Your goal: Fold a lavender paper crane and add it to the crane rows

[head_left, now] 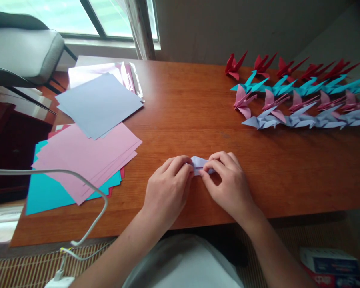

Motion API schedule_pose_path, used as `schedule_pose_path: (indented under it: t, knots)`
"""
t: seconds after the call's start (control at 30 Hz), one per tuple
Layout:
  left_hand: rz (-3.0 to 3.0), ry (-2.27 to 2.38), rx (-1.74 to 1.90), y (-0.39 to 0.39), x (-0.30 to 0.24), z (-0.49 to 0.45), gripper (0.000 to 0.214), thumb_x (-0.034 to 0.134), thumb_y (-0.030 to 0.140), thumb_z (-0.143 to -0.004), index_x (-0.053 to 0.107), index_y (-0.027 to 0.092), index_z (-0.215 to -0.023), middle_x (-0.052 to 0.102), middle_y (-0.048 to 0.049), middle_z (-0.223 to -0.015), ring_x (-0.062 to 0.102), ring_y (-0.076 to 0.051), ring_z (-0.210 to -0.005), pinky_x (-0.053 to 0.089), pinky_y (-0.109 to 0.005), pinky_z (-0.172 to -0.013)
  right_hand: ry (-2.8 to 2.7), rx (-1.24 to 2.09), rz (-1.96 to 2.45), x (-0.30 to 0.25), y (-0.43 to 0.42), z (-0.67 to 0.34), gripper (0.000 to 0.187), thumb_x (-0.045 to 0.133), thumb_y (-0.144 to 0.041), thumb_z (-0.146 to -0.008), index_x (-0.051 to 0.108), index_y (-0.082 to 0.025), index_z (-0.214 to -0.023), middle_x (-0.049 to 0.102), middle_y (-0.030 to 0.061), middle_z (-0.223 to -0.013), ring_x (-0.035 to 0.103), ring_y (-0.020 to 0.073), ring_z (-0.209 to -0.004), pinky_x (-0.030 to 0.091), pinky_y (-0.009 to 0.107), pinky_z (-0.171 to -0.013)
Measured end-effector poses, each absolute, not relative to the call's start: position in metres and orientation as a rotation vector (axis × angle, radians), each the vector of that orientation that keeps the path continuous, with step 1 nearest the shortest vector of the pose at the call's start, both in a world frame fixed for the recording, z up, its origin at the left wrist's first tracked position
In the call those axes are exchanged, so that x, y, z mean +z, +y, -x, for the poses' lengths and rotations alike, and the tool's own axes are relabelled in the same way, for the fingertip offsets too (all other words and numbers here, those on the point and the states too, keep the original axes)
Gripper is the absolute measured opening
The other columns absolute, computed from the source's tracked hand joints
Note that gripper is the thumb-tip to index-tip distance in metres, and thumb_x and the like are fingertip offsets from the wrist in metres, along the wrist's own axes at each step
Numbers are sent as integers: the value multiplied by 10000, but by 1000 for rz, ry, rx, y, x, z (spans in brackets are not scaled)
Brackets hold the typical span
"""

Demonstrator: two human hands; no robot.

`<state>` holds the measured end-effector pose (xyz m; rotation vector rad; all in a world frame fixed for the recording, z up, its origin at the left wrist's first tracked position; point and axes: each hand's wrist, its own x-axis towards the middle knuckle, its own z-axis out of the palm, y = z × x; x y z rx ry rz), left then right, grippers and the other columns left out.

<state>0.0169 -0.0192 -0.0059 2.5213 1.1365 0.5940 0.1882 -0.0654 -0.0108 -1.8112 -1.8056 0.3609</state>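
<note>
A small folded piece of pale lavender paper (199, 163) lies on the wooden table (186, 108) near its front edge. My left hand (168, 188) pinches its left end with curled fingers. My right hand (228, 184) pinches its right end, fingertips pressed on the fold. Most of the paper is hidden under my fingers.
Stacks of square paper lie at the left: lavender sheets (99, 105), pink sheets (87, 156), teal sheets (45, 194). Rows of folded paper cranes, red (283, 66), teal (288, 86), pink (273, 102) and lavender (300, 119), fill the right rear. A white cable (87, 188) crosses the front left. A grey chair (21, 48) stands by the window.
</note>
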Motion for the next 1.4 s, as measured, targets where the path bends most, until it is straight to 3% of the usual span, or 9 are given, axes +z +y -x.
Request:
schedule_pose_path:
  t: [1.4]
  knots:
    - [-2511, 1281, 566, -25, -6, -28, 98, 532, 181, -934, 614, 186, -882, 678, -59, -1061, 626, -220, -948, 526, -354, -807, -1793, 319, 1918, -10, -66, -180, 123, 616, -164, -851, 547, -223, -769, 592, 67, -899, 535, 242, -870, 455, 391, -789]
